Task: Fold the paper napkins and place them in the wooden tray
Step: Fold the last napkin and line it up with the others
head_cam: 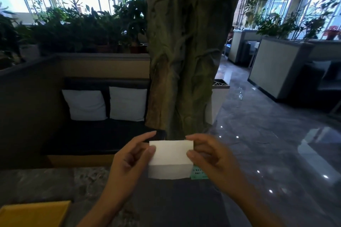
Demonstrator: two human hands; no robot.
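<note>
Both hands, left hand (pixel 129 156) and right hand (pixel 208 155), pinch the folded napkin (pixel 170 158) above the table (pixel 55 182). Uneven finger pressure could skew its crease; the wooden tray (pixel 35 212) waits at seven o'clock.

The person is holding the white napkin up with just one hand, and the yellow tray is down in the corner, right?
Not quite. The head view shows both hands on the white napkin: the left hand pinches its left edge and the right hand pinches its right edge. The rest is right: the yellow tray sits low in the corner, at the bottom left.
</note>
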